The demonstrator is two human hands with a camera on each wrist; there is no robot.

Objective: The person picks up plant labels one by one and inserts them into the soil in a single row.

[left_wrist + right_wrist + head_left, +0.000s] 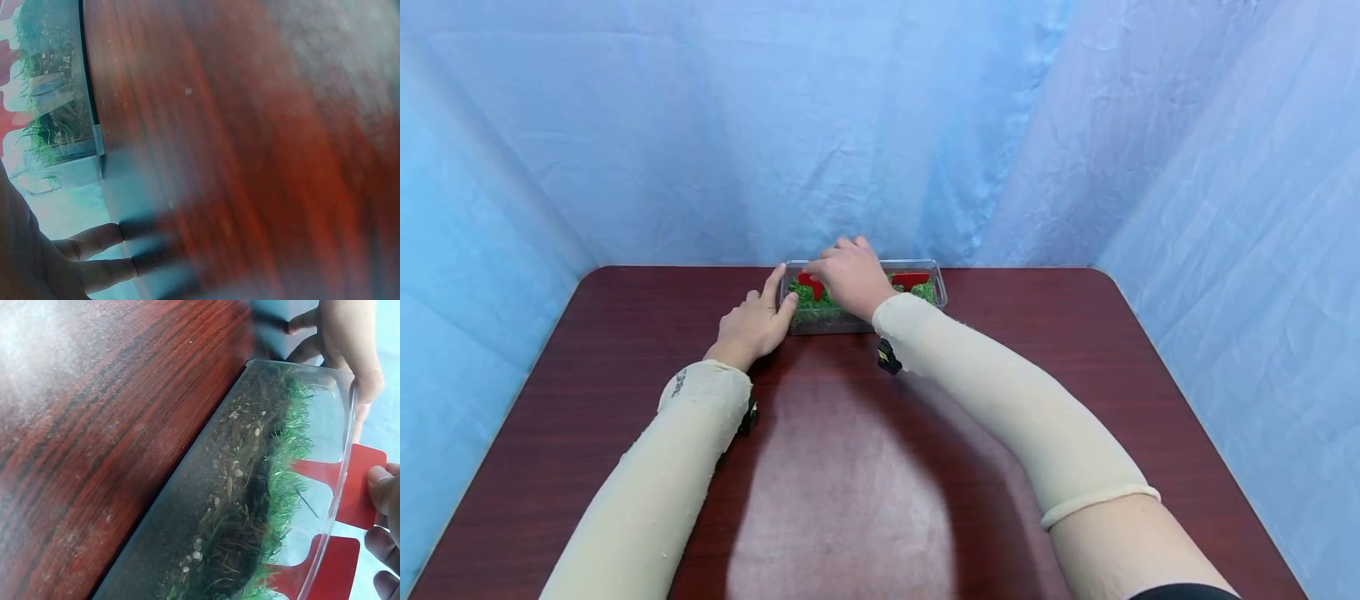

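A clear plastic box (862,321) of green grass-like turf (811,302) sits at the far edge of the dark red wooden table (850,467), against the blue cloth backdrop (865,125). The left hand (754,321) rests with straight fingers against the box's left end, thumb along its rim. The right hand (848,277) reaches over the box, its fingertips (379,478) pinching a red card (359,487) standing in the turf

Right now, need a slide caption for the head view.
Left hand steadies clear grass-filled box; right hand reaches in.
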